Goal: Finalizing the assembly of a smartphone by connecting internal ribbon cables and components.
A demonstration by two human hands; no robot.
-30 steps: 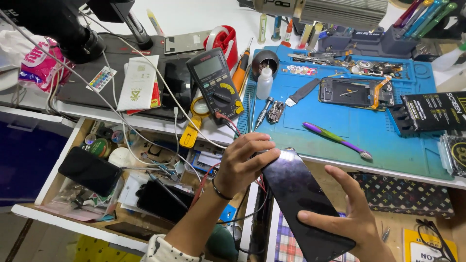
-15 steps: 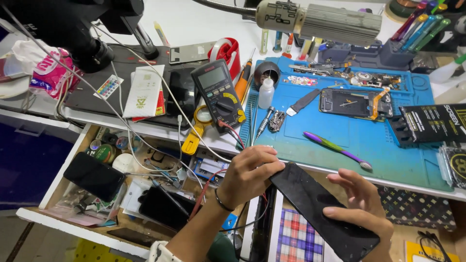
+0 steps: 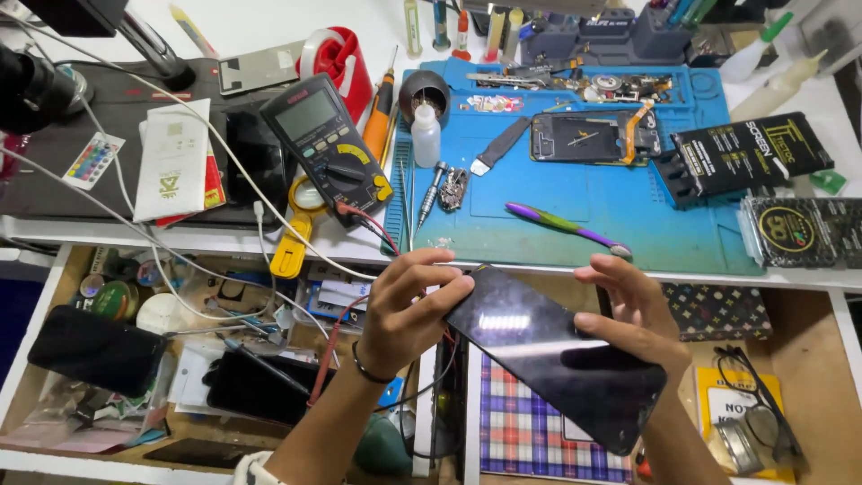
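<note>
Head view: the left hand [image 3: 409,314] pinched the upper-left corner of a glossy black rectangular glass phone screen [image 3: 557,355], fingers closed on its edge. The right hand [image 3: 637,314] gripped its right edge. The screen was held tilted over open drawers, just below the blue rubber work mat [image 3: 575,211].

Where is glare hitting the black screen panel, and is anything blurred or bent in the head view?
Head view: soft white glare patch on the black screen panel near its middle, between left hand and right hand; hands and panel sharp; blue mat evenly lit; white bench edge bows slightly from wide-angle distortion; top-left corner dark.
</note>
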